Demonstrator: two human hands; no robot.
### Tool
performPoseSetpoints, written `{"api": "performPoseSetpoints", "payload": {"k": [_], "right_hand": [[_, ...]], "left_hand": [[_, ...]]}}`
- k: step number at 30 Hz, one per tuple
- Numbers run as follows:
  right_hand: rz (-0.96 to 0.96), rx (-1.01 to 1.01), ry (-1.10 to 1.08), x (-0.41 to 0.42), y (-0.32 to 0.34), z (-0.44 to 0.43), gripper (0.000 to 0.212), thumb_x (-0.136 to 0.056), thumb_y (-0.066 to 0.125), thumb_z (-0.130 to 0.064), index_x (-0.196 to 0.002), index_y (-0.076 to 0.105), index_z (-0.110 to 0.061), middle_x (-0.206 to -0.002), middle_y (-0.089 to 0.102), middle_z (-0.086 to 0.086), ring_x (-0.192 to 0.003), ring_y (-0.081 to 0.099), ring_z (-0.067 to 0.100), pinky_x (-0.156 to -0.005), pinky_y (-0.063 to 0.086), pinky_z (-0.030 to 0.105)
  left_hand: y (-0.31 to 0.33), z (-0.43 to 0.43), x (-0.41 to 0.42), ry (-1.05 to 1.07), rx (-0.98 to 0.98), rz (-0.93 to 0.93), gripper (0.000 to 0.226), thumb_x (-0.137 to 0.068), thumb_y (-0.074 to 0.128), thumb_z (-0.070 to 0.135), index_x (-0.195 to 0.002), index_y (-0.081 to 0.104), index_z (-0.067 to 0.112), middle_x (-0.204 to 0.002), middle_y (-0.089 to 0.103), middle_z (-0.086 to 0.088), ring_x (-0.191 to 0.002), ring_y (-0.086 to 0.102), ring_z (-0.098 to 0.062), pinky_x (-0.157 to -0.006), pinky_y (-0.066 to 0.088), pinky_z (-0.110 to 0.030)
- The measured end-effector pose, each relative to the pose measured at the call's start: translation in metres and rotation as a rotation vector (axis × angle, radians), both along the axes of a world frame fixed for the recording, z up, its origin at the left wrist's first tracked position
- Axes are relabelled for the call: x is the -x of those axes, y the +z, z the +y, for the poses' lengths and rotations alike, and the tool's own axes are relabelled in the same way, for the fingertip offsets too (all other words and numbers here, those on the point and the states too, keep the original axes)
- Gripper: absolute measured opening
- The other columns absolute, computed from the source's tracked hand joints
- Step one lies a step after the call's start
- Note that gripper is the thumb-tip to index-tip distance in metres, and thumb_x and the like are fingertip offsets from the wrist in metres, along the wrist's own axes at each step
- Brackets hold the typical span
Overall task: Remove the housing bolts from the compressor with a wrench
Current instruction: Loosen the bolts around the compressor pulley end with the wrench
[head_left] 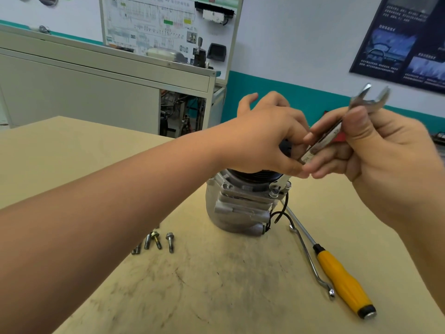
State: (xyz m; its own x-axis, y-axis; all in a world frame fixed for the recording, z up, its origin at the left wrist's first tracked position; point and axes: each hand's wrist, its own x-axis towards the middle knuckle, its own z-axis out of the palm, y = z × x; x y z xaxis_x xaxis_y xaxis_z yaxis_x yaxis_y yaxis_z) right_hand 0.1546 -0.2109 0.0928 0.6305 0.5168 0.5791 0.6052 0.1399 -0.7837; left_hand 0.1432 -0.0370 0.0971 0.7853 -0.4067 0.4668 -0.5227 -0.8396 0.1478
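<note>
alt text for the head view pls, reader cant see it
Two bare hands hold a silver open-ended wrench above a grey metal compressor on a tan table: the right hand grips the shaft, the left hand pinches its lower end. Loose silver bolts lie left of the compressor; a yellow-handled screwdriver and a bent silver wrench lie to its right.

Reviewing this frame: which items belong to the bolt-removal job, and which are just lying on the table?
Part of the job:
- wrench, gripped by the right hand, with the left hand pinching its lower end
- compressor
- loose bolts lying left of the compressor

Just lying about:
- yellow-handled screwdriver
- bent spanner beside it
</note>
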Motion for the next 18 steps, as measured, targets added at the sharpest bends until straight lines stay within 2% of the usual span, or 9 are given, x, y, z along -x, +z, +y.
{"api": "performPoseSetpoints", "payload": {"k": [3, 6, 9, 18], "right_hand": [[-0.007, 0.030, -0.040, 0.001, 0.002, 0.010, 0.038, -0.077, 0.047, -0.046, -0.081, 0.061, -0.011, -0.070, 0.068, 0.008, -0.053, 0.066, 0.020, -0.050, 0.054, 0.023], [-0.077, 0.067, -0.101, 0.001, 0.009, 0.016, 0.036, -0.082, 0.044, -0.044, -0.078, 0.060, -0.013, -0.068, 0.067, 0.007, -0.050, 0.065, 0.017, -0.047, 0.053, 0.022], [-0.104, 0.031, -0.104, 0.000, 0.016, 0.018, 0.035, -0.085, 0.043, -0.044, -0.076, 0.060, -0.015, -0.067, 0.068, 0.005, -0.047, 0.064, 0.017, -0.044, 0.050, 0.021], [-0.063, 0.039, -0.129, 0.000, 0.009, 0.020, 0.037, -0.083, 0.041, -0.044, -0.077, 0.058, -0.012, -0.065, 0.068, 0.006, -0.045, 0.063, 0.015, -0.043, 0.052, 0.022]], "left_hand": [[-0.002, -0.001, -0.001, 0.032, 0.001, -0.019, 0.032, -0.080, 0.067, 0.048, -0.077, 0.065, 0.015, -0.086, 0.046, 0.024, -0.115, 0.027, -0.008, -0.113, 0.007, -0.049], [-0.001, 0.000, 0.000, 0.038, 0.068, -0.026, 0.034, -0.078, 0.069, 0.048, -0.076, 0.067, 0.014, -0.092, 0.053, 0.021, -0.118, 0.029, -0.009, -0.112, 0.010, -0.048], [0.003, 0.003, 0.002, 0.028, 0.145, -0.041, 0.032, -0.076, 0.071, 0.046, -0.075, 0.069, 0.014, -0.082, 0.049, 0.029, -0.116, 0.031, -0.007, -0.111, 0.014, -0.046], [-0.003, 0.003, 0.001, 0.063, 0.088, -0.021, 0.031, -0.078, 0.070, 0.047, -0.075, 0.070, 0.016, -0.082, 0.044, 0.033, -0.119, 0.028, -0.006, -0.112, 0.011, -0.046]]}}
